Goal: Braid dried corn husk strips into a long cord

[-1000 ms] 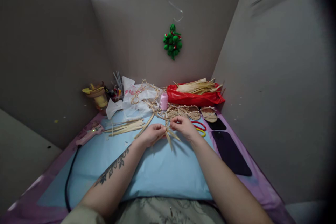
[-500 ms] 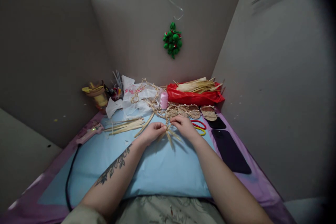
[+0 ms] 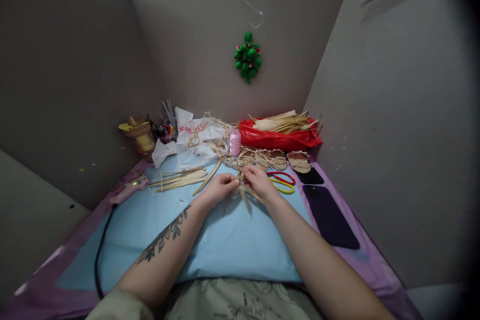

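Between my hands, over the blue sheet (image 3: 240, 255), is a braid of dry straw-coloured strips (image 3: 244, 199) whose loose ends fan out toward me. My left hand (image 3: 222, 187) pinches the braid from the left with thumb and forefinger. My right hand (image 3: 259, 181) is closed on the strips from the other side, its fingertips almost touching the left ones. The finished braided cord (image 3: 228, 160) trails away behind my hands. Just right of my right hand lie scissors with red and yellow handles (image 3: 282, 187). My fingers hide the crossing of the strips.
Loose straw strips (image 3: 183, 179) and a pink glue gun (image 3: 129, 189) lie left. Behind stand a pink thread spool (image 3: 235, 143), white plastic bags (image 3: 187, 135) and a red bag (image 3: 279, 139) with more strips. Woven rounds (image 3: 277, 161) and a dark phone (image 3: 330, 215) are right.
My right hand has come down and inward, closer to my left, and now grips at the strips. The loose ends have shifted; my left hand stays nearly in place.
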{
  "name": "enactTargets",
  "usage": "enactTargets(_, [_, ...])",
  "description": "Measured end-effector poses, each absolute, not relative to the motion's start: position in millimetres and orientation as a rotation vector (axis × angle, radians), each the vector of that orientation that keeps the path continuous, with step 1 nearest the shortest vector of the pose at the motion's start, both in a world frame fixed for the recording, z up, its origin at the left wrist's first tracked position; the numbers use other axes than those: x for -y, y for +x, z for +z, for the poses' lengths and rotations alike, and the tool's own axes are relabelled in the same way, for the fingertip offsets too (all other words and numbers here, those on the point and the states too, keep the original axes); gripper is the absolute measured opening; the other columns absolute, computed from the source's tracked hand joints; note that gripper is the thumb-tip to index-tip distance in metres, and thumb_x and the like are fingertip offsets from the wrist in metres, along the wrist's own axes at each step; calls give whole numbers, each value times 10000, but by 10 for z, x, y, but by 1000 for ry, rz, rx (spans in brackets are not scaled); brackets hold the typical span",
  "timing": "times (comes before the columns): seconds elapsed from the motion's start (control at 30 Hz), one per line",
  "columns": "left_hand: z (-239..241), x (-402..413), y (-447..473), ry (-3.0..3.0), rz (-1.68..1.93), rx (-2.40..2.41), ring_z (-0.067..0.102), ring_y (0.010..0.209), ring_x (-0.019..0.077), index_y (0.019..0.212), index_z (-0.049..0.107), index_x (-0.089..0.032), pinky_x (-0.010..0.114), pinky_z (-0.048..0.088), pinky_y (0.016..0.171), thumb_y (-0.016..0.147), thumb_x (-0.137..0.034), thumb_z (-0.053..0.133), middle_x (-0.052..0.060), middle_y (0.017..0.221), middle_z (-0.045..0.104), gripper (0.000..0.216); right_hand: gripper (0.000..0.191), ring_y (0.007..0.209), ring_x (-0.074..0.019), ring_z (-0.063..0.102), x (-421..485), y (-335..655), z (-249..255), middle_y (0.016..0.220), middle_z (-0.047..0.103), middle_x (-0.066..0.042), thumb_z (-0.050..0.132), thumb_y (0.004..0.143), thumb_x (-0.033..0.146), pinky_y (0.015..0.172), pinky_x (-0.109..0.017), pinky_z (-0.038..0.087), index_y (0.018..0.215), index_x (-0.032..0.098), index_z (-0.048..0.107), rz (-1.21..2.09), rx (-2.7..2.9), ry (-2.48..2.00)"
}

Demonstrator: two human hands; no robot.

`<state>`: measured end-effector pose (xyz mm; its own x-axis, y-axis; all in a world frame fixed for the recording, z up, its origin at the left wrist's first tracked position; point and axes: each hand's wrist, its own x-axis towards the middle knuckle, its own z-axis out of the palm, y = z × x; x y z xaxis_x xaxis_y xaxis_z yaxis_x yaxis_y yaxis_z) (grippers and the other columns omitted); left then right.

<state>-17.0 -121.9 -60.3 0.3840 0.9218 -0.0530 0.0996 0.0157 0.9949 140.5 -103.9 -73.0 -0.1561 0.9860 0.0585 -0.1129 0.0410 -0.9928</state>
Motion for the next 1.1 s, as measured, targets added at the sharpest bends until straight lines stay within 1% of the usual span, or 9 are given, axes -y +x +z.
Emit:
enactTargets(0.17, [-657,1140,-191,1208,1038,-1029,441,563,69,709,564,-122,187,329,545,689,-421,668,-20,626,528,317,298,513,-105,444,972,1670,-578,569,499,39,666,624,442,518,-231,378,660,209,483,1224,949,-898])
enactTargets(0.27, [-673,1101,-199,993,1114,-1037,499,631,74,741,573,-135,174,368,585,663,-387,705,-17,683,557,295,213,465,-108,425,968,1857,-508,489,407,71,655,667,351,555,-262,427,701,228,484,1382,829,-751])
enactTargets(0.37, [-679,1071,-206,813,1132,-1002,514,603,67,740,578,-139,168,378,560,645,-332,731,-20,662,559,263,124,496,-108,450,999,1914,-473,535,430,54,618,707,255,560,-261,436,726,221,501,1580,700,-549])
enactTargets(0.6, [-657,1019,-250,508,1077,-939,510,512,68,728,564,-162,194,404,531,698,-246,696,-40,570,541,159,140,573,-112,439,1001,2011,-440,617,411,25,571,709,205,540,-246,403,668,217,437,1678,611,-168])
enactTargets(0.77, [-630,1062,-240,670,1053,-937,527,580,77,782,600,-171,189,379,556,675,-310,710,-26,659,591,207,162,641,-145,469,1017,2035,-431,679,477,-1,589,705,305,596,-288,408,648,227,458,1549,799,-372])
enactTargets(0.87, [-624,1098,-208,1007,1144,-1090,518,619,96,739,623,-144,196,352,573,669,-376,700,-2,676,605,254,206,870,-187,520,1084,1928,-392,922,569,-41,656,660,346,714,-308,420,640,209,503,1459,1031,-557])
enactTargets(0.97, [-623,1120,-173,1292,1226,-1165,498,612,107,713,633,-133,217,356,611,690,-405,666,-2,648,597,275,251,987,-206,508,1159,1764,-383,1106,553,-61,673,658,394,780,-301,401,624,186,538,1369,1351,-735])
enactTargets(1.03, [-622,1127,-157,1369,1237,-1142,501,619,114,714,636,-133,226,362,629,703,-409,646,-3,649,600,277,263,884,-180,537,1196,1647,-413,1019,582,-61,664,666,411,726,-276,398,624,179,548,1350,1522,-828])
enactTargets(1.1, [-622,1129,-151,1387,1226,-1131,500,618,116,703,636,-132,228,361,628,699,-406,643,-4,646,600,274,244,680,-133,521,1217,1546,-461,784,588,-29,646,678,392,611,-244,372,624,177,543,1372,1617,-898])
